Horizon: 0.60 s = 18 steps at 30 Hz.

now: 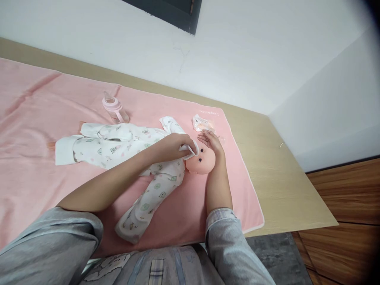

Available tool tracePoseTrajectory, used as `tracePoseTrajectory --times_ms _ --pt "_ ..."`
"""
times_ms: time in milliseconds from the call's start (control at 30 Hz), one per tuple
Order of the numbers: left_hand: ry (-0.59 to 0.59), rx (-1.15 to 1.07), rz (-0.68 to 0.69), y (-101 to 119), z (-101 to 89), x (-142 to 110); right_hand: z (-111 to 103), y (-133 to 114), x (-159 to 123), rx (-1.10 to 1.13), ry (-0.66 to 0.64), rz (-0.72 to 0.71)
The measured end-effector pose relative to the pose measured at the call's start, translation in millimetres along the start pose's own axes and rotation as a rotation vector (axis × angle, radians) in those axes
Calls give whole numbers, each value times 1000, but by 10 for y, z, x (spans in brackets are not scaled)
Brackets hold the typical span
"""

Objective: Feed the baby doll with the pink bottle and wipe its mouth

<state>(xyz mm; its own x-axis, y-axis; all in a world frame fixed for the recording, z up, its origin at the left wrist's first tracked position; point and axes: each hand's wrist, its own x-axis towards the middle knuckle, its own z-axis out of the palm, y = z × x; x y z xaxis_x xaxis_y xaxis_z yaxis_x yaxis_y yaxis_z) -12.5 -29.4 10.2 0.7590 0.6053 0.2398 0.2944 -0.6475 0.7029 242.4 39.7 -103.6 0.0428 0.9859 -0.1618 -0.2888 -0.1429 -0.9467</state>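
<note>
Pink cloth [44, 118] is spread over the tabletop [282, 186], and a doll [139, 154] in a printed white sleepsuit is laid across it at frame centre, its bare head [202, 160] turned toward the right. A small white wipe [190, 149] is pinched in the fingers of the left hand [175, 144] and pressed just at the edge of the face, close beside the eye. The right hand [211, 142] is laid flat and released along the top of the head, nothing gripped, only steadying.

Risk is judged to sit at that wipe: it is held by a corner only, so it could be dragged loose if it is rubbed hard across the moulded face. The head is braced from one side alone; under a firm stroke it could be rolled away toward the lower edge of the frame, and the sleepsuit bunched under the left forearm. A bottle [114, 109] is seen upright in the upper left of centre, well apart from both hands, though a wide sweep of the left elbow could tip it. A crinkled packet [203, 122] lies just beyond the right fingertips and could be nudged off the cloth.
</note>
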Motion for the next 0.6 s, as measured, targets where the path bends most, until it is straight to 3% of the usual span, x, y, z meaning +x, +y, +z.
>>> tracePoseTrajectory --times_ms 600 --pt "-55 229 -79 40 -1 -2 -16 14 16 12 -11 -5"
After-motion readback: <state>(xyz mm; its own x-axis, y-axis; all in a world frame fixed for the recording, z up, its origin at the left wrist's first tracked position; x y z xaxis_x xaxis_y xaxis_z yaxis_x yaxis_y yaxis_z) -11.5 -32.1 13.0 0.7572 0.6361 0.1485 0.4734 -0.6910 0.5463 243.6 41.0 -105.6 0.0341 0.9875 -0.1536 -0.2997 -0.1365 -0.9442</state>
